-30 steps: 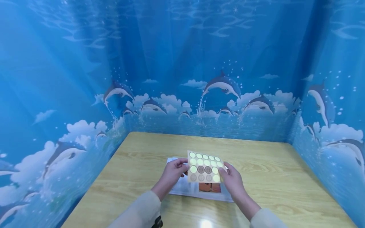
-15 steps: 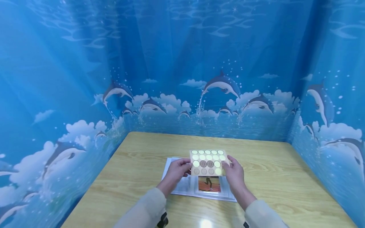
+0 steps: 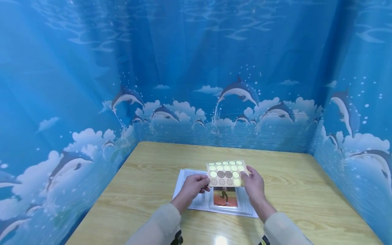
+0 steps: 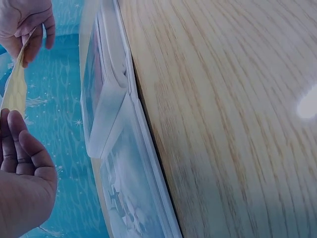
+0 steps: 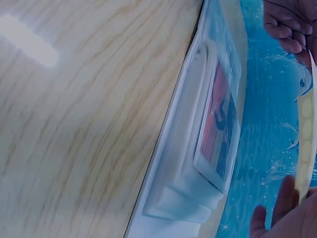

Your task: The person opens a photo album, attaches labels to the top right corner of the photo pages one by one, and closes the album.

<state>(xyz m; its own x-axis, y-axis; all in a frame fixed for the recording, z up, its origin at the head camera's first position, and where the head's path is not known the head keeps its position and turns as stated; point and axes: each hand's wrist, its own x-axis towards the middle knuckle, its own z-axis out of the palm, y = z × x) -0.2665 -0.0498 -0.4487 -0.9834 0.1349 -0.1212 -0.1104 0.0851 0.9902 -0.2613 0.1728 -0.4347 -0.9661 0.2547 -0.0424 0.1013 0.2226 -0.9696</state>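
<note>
A pale sheet of round stickers (image 3: pixel 226 167) is held in the air, face towards me. Most of its circles are yellow-green and two are brown. My left hand (image 3: pixel 193 188) pinches its lower left corner between thumb and fingers. At the right edge my right hand (image 3: pixel 255 185) grips it, thumb on the front. Below lies an open photo album (image 3: pixel 199 201) with clear pocket pages and a picture of a figure on orange ground (image 3: pixel 225 198). The sheet appears edge-on and slightly bent in the right wrist view, where the album (image 5: pixel 173 163) stands apart from both hands.
The album rests on a light wood-grain table (image 3: pixel 294 190). A blue curtain with dolphins (image 3: pixel 196 102) surrounds the table at the back and sides. A bright light reflection (image 3: pixel 221 240) shows on the table's near part.
Both hands have carried the sheet to the right and slightly up, tilting it back. More of the album's picture shows. The left hand now holds lower on the sheet's left side.
</note>
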